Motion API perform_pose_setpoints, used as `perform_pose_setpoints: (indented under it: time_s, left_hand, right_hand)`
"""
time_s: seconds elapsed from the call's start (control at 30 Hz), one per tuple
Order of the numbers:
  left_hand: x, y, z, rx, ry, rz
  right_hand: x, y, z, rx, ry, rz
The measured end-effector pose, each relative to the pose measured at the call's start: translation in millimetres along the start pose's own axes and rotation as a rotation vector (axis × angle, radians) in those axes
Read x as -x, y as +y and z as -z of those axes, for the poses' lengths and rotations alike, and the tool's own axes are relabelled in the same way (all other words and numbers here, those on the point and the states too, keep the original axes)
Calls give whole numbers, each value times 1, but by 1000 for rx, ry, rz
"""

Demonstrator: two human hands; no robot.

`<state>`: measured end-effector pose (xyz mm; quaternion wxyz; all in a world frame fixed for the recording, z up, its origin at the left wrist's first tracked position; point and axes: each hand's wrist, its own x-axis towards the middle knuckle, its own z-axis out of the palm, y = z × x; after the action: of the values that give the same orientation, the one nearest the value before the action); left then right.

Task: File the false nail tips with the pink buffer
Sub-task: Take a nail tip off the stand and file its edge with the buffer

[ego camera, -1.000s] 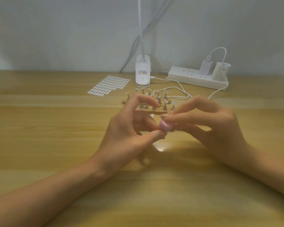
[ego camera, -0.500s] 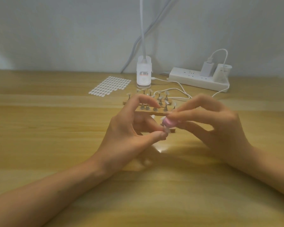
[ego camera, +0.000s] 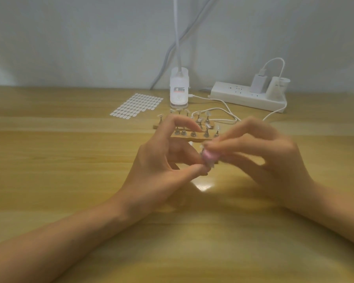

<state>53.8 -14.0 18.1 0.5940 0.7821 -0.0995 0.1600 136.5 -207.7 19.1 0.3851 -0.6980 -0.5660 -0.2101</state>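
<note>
A label in red and dark print is carried on the white plastic lamp base (ego camera: 179, 92), but its writing is too small to be read. Faint grey lettering on the white adapter (ego camera: 277, 88) plugged into the power strip (ego camera: 247, 98) cannot be made out either. A white charger (ego camera: 258, 83) with a looping white cable is seated beside that adapter.

The worktop (ego camera: 70, 160) is of glossy, pale wood-grain boards, and a bright patch of lamp light is reflected just below the hands. A sheet of small white oval stickers (ego camera: 136, 106) is laid flat to the left of the lamp base. A small wooden rack (ego camera: 192, 134) is set in front of the lamp, with short metal pegs standing in rows, each topped by a clear false nail.

The buffer (ego camera: 209, 157), a small rounded pink block, is held above the worktop between the two hands, in front of the rack. It is gripped by the curled fingers (ego camera: 233, 142) of the right hand (ego camera: 270, 160) (blurred). A small pale nail tip (ego camera: 211, 165) is pinched just under the buffer, touching it, by the thumb and a finger of the left hand (ego camera: 161, 166), whose forefinger is arched above with a wide gap beneath it.
</note>
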Motion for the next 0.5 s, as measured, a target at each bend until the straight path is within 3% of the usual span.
perform_pose_setpoints:
  time_s: [0.5]
  left_hand:
    - [0, -1, 1, -3, 23, -25]
  right_hand:
    - [1, -1, -4, -10, -11, 9]
